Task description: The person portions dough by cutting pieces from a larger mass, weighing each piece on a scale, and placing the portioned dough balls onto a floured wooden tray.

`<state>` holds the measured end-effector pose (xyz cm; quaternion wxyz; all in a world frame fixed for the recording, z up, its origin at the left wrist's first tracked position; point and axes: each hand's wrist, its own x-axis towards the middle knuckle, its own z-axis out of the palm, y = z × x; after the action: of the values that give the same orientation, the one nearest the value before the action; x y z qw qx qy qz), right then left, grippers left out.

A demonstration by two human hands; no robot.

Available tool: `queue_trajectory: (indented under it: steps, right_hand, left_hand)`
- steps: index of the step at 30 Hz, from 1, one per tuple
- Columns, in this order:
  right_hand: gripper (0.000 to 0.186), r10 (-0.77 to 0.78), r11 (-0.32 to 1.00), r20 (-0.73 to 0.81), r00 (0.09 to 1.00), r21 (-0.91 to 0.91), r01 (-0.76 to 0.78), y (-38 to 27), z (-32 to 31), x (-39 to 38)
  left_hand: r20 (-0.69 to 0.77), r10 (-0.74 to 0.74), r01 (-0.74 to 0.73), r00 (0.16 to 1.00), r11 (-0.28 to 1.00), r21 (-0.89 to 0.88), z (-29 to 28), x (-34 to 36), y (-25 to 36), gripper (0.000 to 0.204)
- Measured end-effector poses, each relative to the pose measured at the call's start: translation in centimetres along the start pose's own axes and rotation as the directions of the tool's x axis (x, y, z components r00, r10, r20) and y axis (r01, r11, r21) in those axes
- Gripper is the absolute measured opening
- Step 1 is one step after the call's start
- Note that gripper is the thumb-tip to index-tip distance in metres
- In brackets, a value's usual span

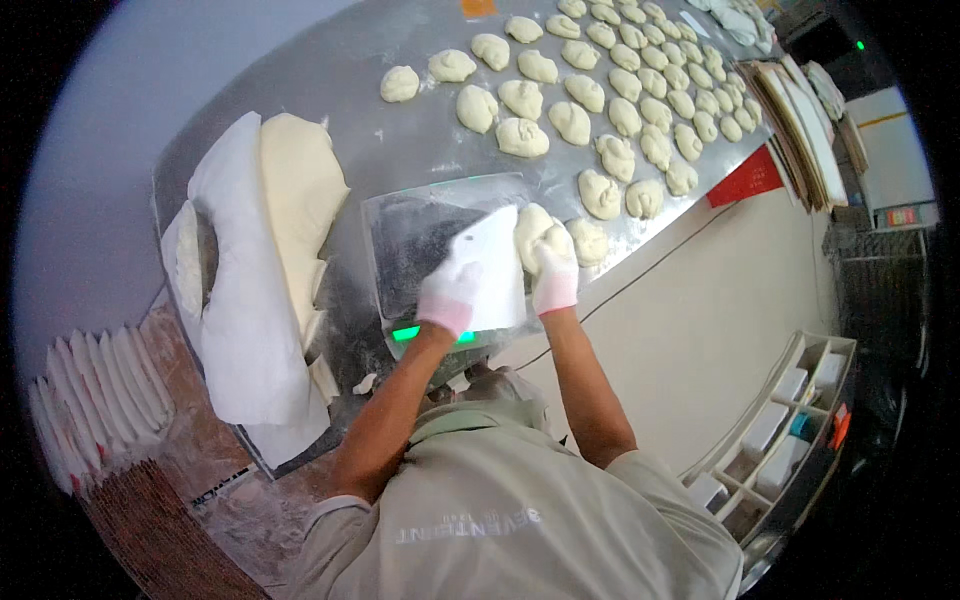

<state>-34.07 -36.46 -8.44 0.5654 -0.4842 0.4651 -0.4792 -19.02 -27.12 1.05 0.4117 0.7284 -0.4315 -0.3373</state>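
Observation:
My gloved left hand is closed on a white flat scraper over a dark-topped scale with a green display. Just right of it, my gloved right hand is closed on a pale dough piece, close to the scraper's edge. Several rounded dough pieces lie in loose rows on the grey metal table, from beside my right hand toward the back. At the left, a long dough mass lies partly under a white cloth.
White sacks are stacked at lower left. At the right stand leaning boards, a red object below the table's edge and a divided bin with containers. A dark cable crosses the light area beside the table.

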Motion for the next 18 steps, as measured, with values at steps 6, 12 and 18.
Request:
queue_trajectory:
  steps: [6, 12, 18]
  right_hand:
    - [0.048, -0.038, 0.926, 0.237, 0.971, 0.373, -0.055, -4.8, 6.6, 8.7]
    - [0.049, -0.101, 0.988, 0.280, 0.955, -0.087, 0.130, -4.7, 15.8, 18.8]
    - [0.056, -0.093, 0.958, 0.485, 0.869, -0.195, 0.211, -2.0, 22.7, 14.4]
  left_hand:
    - [-0.442, -0.289, -0.019, 0.850, 0.820, -0.573, -11.4, 0.1, -4.4, 0.032]
    - [-0.511, -0.554, 0.152, 0.658, 0.762, -0.630, -18.4, -3.9, -5.3, 0.037]
    - [-0.471, -0.239, 0.308, 0.849, 0.949, 0.074, -23.8, -0.5, -8.6, 0.034]
